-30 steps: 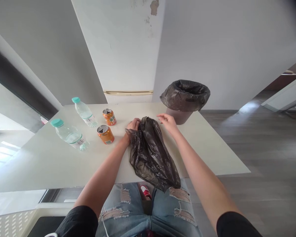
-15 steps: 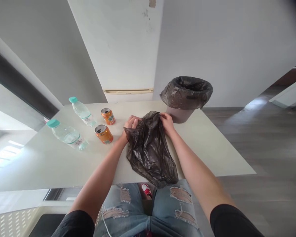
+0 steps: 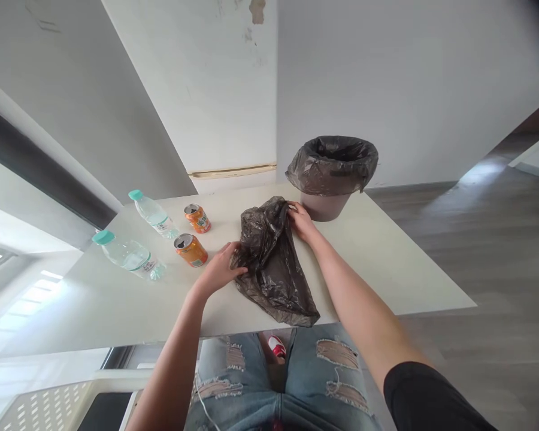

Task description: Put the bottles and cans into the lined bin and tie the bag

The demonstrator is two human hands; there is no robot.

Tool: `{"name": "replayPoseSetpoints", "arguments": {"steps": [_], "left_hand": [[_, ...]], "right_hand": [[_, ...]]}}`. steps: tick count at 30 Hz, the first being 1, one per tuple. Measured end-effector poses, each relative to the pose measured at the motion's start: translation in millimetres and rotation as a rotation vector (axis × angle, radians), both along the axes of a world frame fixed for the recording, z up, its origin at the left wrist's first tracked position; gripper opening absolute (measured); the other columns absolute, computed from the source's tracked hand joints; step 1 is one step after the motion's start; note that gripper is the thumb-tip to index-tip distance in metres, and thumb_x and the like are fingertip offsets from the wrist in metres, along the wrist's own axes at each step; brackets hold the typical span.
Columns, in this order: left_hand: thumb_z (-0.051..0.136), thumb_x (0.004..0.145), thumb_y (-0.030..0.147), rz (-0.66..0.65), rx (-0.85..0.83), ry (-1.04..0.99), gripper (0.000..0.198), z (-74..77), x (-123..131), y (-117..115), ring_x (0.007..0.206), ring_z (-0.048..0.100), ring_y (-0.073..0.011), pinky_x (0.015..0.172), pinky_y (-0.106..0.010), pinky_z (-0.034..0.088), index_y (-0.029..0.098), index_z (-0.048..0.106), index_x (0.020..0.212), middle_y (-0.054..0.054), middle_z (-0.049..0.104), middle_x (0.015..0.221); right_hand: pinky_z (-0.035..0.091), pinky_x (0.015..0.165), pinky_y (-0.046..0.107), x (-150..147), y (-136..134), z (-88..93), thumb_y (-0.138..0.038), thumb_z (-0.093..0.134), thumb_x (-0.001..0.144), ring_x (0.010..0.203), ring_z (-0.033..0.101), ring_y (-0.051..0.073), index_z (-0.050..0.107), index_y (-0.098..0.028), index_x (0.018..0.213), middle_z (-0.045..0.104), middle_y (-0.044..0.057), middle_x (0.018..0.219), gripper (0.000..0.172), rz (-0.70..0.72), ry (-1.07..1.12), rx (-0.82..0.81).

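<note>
A crumpled black plastic garbage bag (image 3: 282,275) lies on the white table in front of me, its lower end near the table's front edge. My left hand (image 3: 220,267) rests against the bag's left side, thumb and fingers apart, with the fingertips partly hidden by the plastic. At the bag's upper right edge, my right hand (image 3: 300,220) pinches the plastic. Just beyond that hand stands a trash bin (image 3: 326,206) lined with another black bag (image 3: 312,173), which is folded over its rim.
Left of my left hand stand two orange soda cans, the nearer can (image 3: 191,250) and the farther can (image 3: 197,218). Two clear bottles with teal caps, one bottle (image 3: 130,256) nearer and one bottle (image 3: 153,215) behind, lean further left. A fridge (image 3: 215,90) and wall border the table (image 3: 399,269).
My left hand has left the bag's upper edge and come down along its left side, toward me. The bag's top left part has folded inward. My right hand keeps its place.
</note>
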State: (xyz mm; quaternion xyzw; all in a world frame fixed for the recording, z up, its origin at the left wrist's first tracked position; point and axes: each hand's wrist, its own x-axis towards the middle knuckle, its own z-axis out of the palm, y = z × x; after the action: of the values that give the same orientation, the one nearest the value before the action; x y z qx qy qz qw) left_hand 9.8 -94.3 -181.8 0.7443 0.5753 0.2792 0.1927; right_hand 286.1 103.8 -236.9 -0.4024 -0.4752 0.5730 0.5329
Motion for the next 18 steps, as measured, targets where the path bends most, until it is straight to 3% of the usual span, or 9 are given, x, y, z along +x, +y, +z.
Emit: {"name": "replayPoseSetpoints", "arguments": {"steps": [3,5,9,13,18], "left_hand": [[0.061,0.091,0.021,0.094,0.113,0.018,0.005,-7.4,-2.5,-13.7,0.075,0.058,-0.0167,0.071,-0.029,0.051,0.022,0.056,0.090,0.000,0.058,0.084],[0.056,0.092,0.019,0.153,0.184,-0.027,0.012,-8.5,-6.0,-22.7,0.073,0.053,-0.0152,0.067,-0.026,0.049,0.022,0.050,0.081,0.000,0.054,0.083],[0.059,0.091,0.024,0.304,0.232,-0.068,0.015,-11.7,-15.2,-46.6,0.070,0.052,-0.0146,0.062,-0.023,0.049,0.023,0.049,0.080,0.000,0.051,0.081],[0.061,0.089,0.028,0.416,0.186,-0.048,0.016,-20.9,-21.5,-67.4,0.066,0.053,-0.0145,0.064,-0.024,0.048,0.023,0.052,0.077,0.001,0.055,0.077],[0.061,0.087,0.035,0.537,0.094,-0.107,0.021,-25.0,-25.2,-70.2,0.056,0.045,-0.0123,0.058,-0.024,0.038,0.021,0.055,0.073,0.004,0.051,0.060]], "right_hand": [[0.056,0.094,0.038,-0.5,1.5,-3.0,-0.042,0.077,0.071,0.101,0.070,0.023,0.067,-0.026,0.121,0.076,0.004,0.113,0.054,0.024,-0.147,0.179],[0.053,0.102,0.042,0.1,3.0,-5.5,-0.039,0.075,0.072,0.107,0.070,0.025,0.070,-0.025,0.116,0.076,0.005,0.116,0.046,-0.024,-0.291,0.292],[0.050,0.105,0.049,3.8,3.9,-6.3,-0.039,0.066,0.081,0.102,0.070,0.029,0.074,-0.023,0.099,0.078,0.008,0.107,0.025,-0.147,-0.409,0.307],[0.049,0.103,0.047,5.7,0.6,-1.1,-0.043,0.064,0.084,0.100,0.068,0.029,0.074,-0.022,0.098,0.078,0.011,0.105,0.026,-0.227,-0.457,0.306],[0.049,0.103,0.044,3.8,-4.8,5.2,-0.046,0.072,0.081,0.102,0.067,0.028,0.072,-0.022,0.103,0.076,0.010,0.105,0.033,-0.250,-0.483,0.304]]}}
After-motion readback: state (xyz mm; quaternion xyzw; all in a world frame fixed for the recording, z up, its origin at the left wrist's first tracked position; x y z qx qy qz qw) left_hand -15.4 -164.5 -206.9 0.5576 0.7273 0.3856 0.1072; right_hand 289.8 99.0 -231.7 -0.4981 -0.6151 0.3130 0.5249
